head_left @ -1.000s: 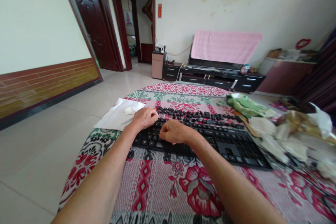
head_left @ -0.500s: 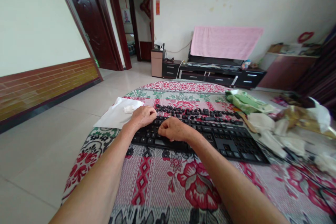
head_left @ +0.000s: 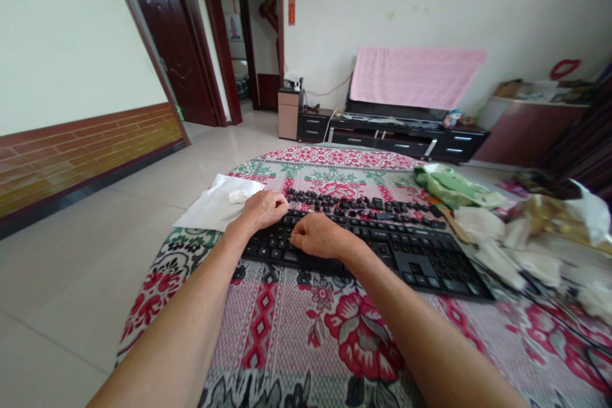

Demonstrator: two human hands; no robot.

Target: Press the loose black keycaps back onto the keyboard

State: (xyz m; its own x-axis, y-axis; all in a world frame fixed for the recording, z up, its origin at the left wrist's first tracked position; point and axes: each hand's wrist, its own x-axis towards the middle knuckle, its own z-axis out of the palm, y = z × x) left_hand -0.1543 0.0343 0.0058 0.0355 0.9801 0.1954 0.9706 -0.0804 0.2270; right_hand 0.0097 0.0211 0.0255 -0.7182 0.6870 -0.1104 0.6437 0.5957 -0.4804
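Observation:
A black keyboard (head_left: 411, 255) lies across a table covered with a red floral cloth (head_left: 306, 331). Several loose black keycaps (head_left: 354, 204) lie in a row just behind it. My left hand (head_left: 262, 209) rests on the keyboard's far left corner with its fingers curled down. My right hand (head_left: 319, 236) sits on the left part of the keyboard, its fingers bent and pinched onto the keys. What either hand grips under the fingers is hidden.
A white paper sheet with a crumpled wad (head_left: 217, 204) lies at the table's left edge. Green cloth (head_left: 449, 185) and crumpled tissues and wrappers (head_left: 526, 248) crowd the right side. A TV stand with a pink towel (head_left: 415, 76) stands behind.
Both hands stay on the keyboard's left end with only slight shifts. The view has tilted a little.

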